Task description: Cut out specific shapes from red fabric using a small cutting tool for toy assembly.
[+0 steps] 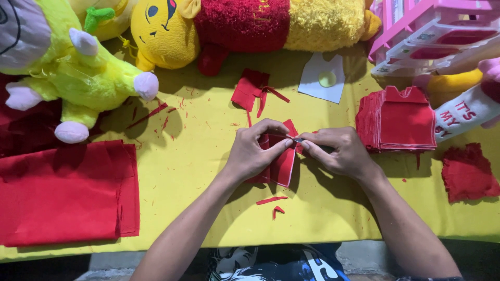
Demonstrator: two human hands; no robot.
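Landmark = folded red felt piece [280, 162], mid-desk [198, 171] on the yellow cover.

Nearest the camera: two forearms, two hands. Just below the piece, two small red scraps [274, 204] on the cover.

Left hand [255, 151]: fingers curled, pinching the piece's top edge from the left, palm lying over its left half. Right hand [338, 151]: fingers pressed together, pinching a thin metal tool [298, 139] whose tip touches the piece's top right corner. Can't tell what kind of tool; most of it is hidden in the hand. So the piece sits between both hands, mostly under and below the left one, and just left of the right fingertips.

Left of the piece, well apart: one big stack of red cloth [67, 192], folded flat, at the desk's near edge.

Right of the piece: one neat pile of cut red shapes [401, 122], many layers, count unreadable. Further right, one loose fuzzy red patch [469, 173].

Above the piece: one cluster of red offcuts [254, 91], plus one white card [323, 78] with a pale round spot.

Far edge, beyond the piece: three plush toys visible – lime-green one [73, 67] far left, yellow bear in red top [234, 26] lying on its side in the centre, a third partly cut off at right [463, 104]. Pink plastic drawer unit [432, 31] far right, about three drawers showing.
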